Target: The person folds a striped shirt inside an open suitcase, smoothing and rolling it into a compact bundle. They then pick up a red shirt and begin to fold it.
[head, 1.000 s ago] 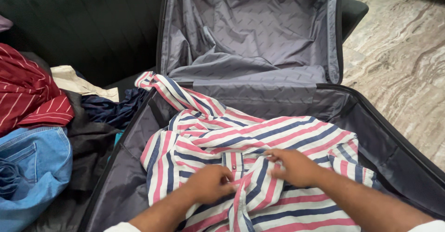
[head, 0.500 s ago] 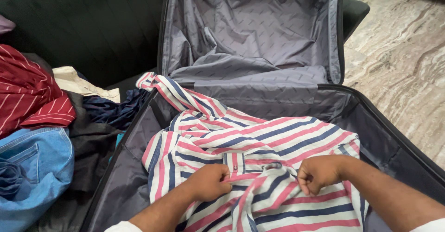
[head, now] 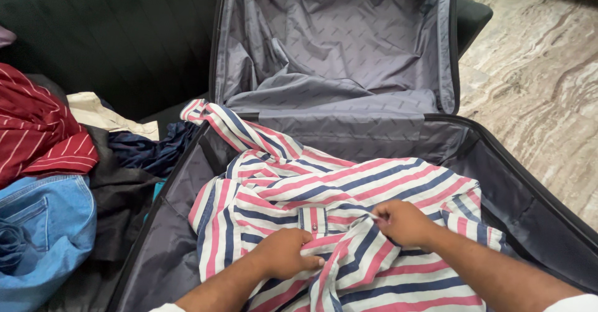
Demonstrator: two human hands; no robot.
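A white shirt with pink and navy stripes lies crumpled in the lower half of an open suitcase. One sleeve trails over the suitcase's left rim. My left hand pinches the shirt's front fabric near the button strip. My right hand grips a fold of the same shirt just to the right, a few centimetres away. Both forearms come in from the bottom edge.
The suitcase lid stands upright with grey lining against a dark sofa. To the left lies a clothes pile: a red striped garment, blue jeans, dark clothes. Marble floor lies to the right.
My right hand moved left and up along the shirt, back toward the button strip, and regripped the fabric. My left hand shifted slightly lower while still holding the shirt front.
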